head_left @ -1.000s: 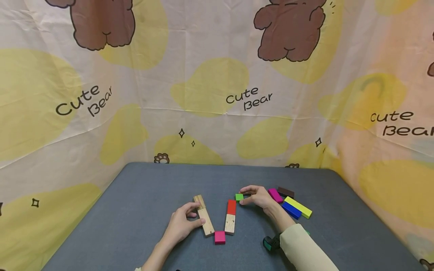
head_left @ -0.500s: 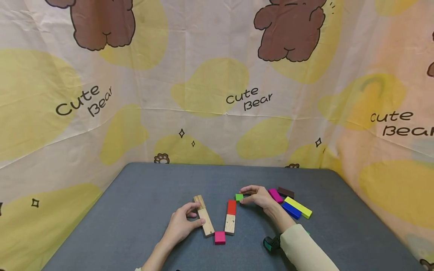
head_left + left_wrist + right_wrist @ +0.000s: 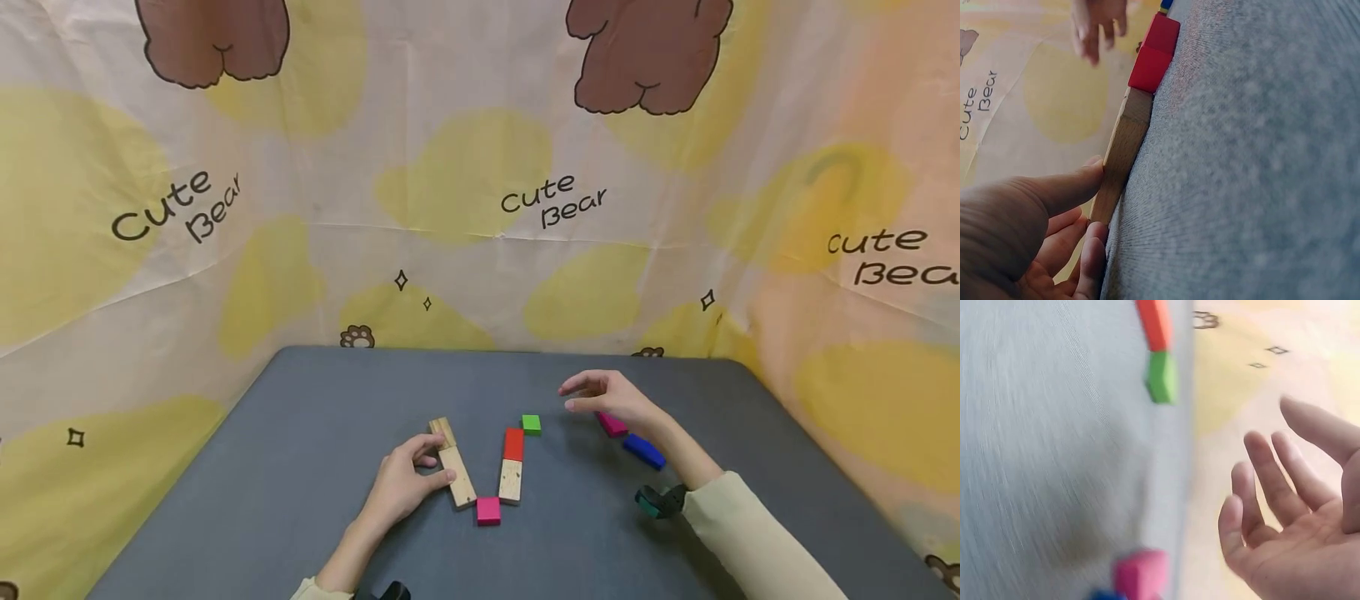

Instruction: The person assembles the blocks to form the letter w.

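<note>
Head view: low in the frame, on the grey worktop [image 3: 315, 433], a V of blocks stands partly laid. Its left arm is a long wooden block [image 3: 456, 476] with a short wooden piece [image 3: 442, 432] at its upper end; a pink square [image 3: 488, 510] marks the bottom point; the right arm climbs through a wooden block [image 3: 511, 481] and a red block [image 3: 513, 444] to a green cube [image 3: 531, 424], which sits just apart from the red. The left hand [image 3: 401, 487] pinches the long wooden block between thumb and curled fingers. The right hand [image 3: 611, 396] hovers right of centre, fingers loosely spread and holding nothing, above a magenta block [image 3: 612, 426] and a blue block [image 3: 643, 451] that lie unused (so the right arm of the figure looks, to this onlooker, short of pieces).

Left wrist view: at lower left the left hand [image 3: 1035, 237] has thumb and fingertips against the wooden block [image 3: 1119, 156], with the red block [image 3: 1155, 52] touching its far end at upper centre.

Right wrist view: the right hand [image 3: 1297, 506] fills the lower right, palm bare. The green cube [image 3: 1162, 377] and red block [image 3: 1155, 322] sit at upper centre, the magenta block [image 3: 1141, 574] at the bottom edge.
</note>
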`<state>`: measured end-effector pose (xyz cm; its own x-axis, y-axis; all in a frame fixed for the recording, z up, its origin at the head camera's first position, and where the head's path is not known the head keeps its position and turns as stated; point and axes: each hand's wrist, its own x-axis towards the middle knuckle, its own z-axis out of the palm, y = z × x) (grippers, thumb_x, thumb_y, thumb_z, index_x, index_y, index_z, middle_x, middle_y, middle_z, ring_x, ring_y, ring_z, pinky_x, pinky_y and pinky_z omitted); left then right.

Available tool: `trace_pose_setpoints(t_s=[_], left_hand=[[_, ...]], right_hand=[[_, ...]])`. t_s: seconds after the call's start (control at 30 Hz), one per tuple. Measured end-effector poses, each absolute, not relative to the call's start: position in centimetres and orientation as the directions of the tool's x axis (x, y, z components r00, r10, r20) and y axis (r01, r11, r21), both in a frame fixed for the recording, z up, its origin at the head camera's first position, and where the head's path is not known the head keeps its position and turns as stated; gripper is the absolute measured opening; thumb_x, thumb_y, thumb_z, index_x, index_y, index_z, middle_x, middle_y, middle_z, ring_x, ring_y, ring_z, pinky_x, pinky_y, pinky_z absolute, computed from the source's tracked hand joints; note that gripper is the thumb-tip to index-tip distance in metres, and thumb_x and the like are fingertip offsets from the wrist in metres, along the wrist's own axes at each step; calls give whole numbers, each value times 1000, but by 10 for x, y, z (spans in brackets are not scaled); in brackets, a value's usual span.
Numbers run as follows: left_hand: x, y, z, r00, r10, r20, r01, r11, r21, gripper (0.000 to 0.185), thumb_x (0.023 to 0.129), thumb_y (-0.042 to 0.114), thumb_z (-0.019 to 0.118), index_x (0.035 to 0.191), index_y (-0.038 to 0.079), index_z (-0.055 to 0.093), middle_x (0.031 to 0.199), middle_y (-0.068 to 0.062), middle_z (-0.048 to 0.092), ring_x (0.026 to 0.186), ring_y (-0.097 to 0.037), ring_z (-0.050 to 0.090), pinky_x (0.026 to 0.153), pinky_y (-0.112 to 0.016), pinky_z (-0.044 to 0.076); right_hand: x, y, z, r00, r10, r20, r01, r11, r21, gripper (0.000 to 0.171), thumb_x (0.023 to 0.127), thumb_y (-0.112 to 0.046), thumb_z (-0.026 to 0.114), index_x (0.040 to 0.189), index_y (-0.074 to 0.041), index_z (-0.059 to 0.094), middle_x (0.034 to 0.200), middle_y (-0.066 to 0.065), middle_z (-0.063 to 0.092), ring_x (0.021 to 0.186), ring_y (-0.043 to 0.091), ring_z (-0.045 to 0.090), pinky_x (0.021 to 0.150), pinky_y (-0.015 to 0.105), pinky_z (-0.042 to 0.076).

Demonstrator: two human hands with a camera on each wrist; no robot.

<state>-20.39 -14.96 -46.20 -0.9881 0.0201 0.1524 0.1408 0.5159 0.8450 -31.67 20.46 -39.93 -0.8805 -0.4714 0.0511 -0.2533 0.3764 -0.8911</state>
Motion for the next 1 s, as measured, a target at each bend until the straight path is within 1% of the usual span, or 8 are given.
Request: trace_pose_setpoints(t_s=[0.17, 0.3, 0.37, 0.5, 0.6, 0.77, 0.87, 1.0], left_hand=[[-206, -149, -458, -988, 25, 151, 143, 517, 844, 52, 79, 20, 85, 127, 13, 66, 125, -5, 65, 97, -17, 62, 84, -45, 48], [-206, -149, -458, -989, 26, 147, 139, 511, 848, 52, 79, 19, 85, 127, 13, 66, 125, -6, 65, 97, -18, 62, 84, -46, 48], [-206, -149, -458, -989, 25, 145, 138, 511, 848, 52, 79, 20, 85, 127, 13, 65, 126, -7, 64, 98, -18, 62, 84, -46, 48], [-206, -149, -460, -989, 22, 145, 135, 516, 846, 52, 79, 21, 85, 127, 13, 65, 125, -7, 65, 98, -18, 63, 84, -46, 49], [-207, -149, -462, -989, 20, 149, 138, 520, 843, 52, 79, 21, 85, 126, 12, 66, 124, -7, 65, 97, -18, 63, 85, -46, 49], [-208, -149, -462, -986, 18, 165, 150, 524, 838, 51, 78, 20, 86, 125, 12, 67, 123, -6, 66, 96, -17, 63, 85, -46, 49], [-208, -149, -462, -985, 16, 174, 156, 526, 836, 50, 78, 19, 86, 124, 12, 67, 122, -6, 66, 96, -18, 63, 85, -46, 48], [-207, -149, -461, -986, 15, 167, 150, 520, 841, 49, 78, 20, 86, 124, 13, 67, 122, -5, 66, 96, -17, 63, 85, -46, 48]], right_hand=[[-318, 241, -388, -850, -517, 104, -352, 409, -842, 34, 88, -17, 77, 118, -6, 69, 120, 14, 64, 106, 33, 58, 85, 36, 51], [-324, 264, -397, -854, -511, 94, -353, 438, -827, 39, 86, -13, 78, 121, -2, 66, 124, 21, 61, 104, 36, 57, 80, 36, 53], [-328, 274, -403, -853, -513, 96, -356, 437, -826, 41, 85, -10, 78, 123, 1, 65, 122, 25, 60, 98, 37, 57, 77, 38, 54], [-336, 289, -417, -855, -510, 92, -350, 436, -829, 45, 83, -8, 80, 123, 4, 64, 117, 25, 62, 83, 34, 59, 68, 36, 53], [-340, 297, -427, -854, -514, 84, -347, 440, -828, 47, 82, -6, 80, 125, 4, 63, 117, 24, 63, 78, 32, 60, 65, 33, 51], [-344, 300, -432, -850, -522, 67, -336, 440, -833, 52, 81, -6, 81, 128, 3, 61, 121, 23, 62, 81, 31, 58, 67, 32, 52], [-345, 297, -431, -850, -526, 30, -319, 469, -824, 56, 79, -9, 83, 130, 0, 61, 120, 20, 60, 85, 31, 53, 68, 31, 49], [-347, 294, -430, -855, -517, -31, -279, 511, -813, 59, 78, -10, 84, 131, -2, 61, 105, 19, 56, 85, 30, 47, 65, 30, 43]])
